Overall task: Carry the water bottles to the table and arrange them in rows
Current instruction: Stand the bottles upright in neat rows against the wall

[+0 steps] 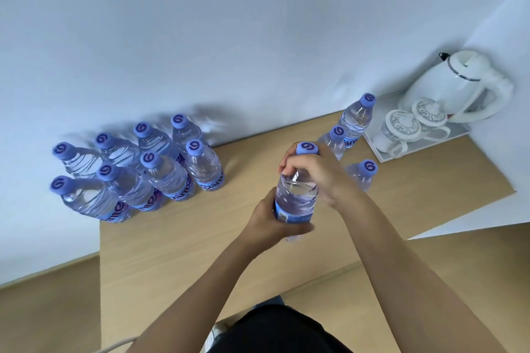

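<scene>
I hold one clear water bottle [296,195] with a blue cap upright over the middle of the wooden table [200,238]. My left hand [266,219] wraps its lower body at the label. My right hand [312,170] grips its neck just under the cap. Several matching bottles [137,169] stand in two rows at the table's back left, against the wall. Three more bottles [357,120] stand to the right, partly hidden behind my right hand.
A white tray [372,142] at the back right corner carries a white electric kettle [459,83] and two patterned cups [401,126]. White walls close the back and right side. The table's front edge drops to a wooden floor [43,309].
</scene>
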Tool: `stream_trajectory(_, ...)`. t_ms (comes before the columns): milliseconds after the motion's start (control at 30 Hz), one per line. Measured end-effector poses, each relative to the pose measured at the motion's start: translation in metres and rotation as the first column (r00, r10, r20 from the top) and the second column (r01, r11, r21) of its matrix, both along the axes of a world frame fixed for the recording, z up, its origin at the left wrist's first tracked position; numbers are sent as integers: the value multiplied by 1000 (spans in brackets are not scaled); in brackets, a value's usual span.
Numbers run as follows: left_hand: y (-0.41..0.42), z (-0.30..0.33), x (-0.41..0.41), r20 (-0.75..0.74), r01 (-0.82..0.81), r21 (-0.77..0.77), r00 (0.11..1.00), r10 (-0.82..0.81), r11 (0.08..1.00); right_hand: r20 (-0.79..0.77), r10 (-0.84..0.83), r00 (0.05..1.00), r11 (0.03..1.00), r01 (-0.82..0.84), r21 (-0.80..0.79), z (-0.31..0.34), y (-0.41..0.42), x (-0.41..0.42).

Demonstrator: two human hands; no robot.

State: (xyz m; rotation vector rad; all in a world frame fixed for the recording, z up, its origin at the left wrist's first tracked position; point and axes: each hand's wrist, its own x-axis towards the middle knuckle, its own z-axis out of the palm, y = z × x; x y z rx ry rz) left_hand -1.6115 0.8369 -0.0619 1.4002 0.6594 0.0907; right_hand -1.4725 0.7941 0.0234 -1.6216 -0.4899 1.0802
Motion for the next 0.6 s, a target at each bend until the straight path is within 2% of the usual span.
stream_trajectory(333, 41, 84, -65, 152, 117, -70, 983, -106, 991, -269, 189, 944, 979, -160, 128, 82, 51, -32)
stream_trajectory(400, 43, 95, -78, 163, 59, -57, 985, -49, 997, -285, 216, 934, 972, -177, 156, 95, 57, -44)
stream_trajectory(500, 45, 107, -94, 174, -59, -54, 982, 68, 997, -183, 190, 964, 967, -152, 206, 108, 63, -66)
stream_trajectory(600, 44, 116, -107, 196, -126, -66, 971, 136, 990, 94, 25, 995, 974, -45, 220, 115, 69, -94)
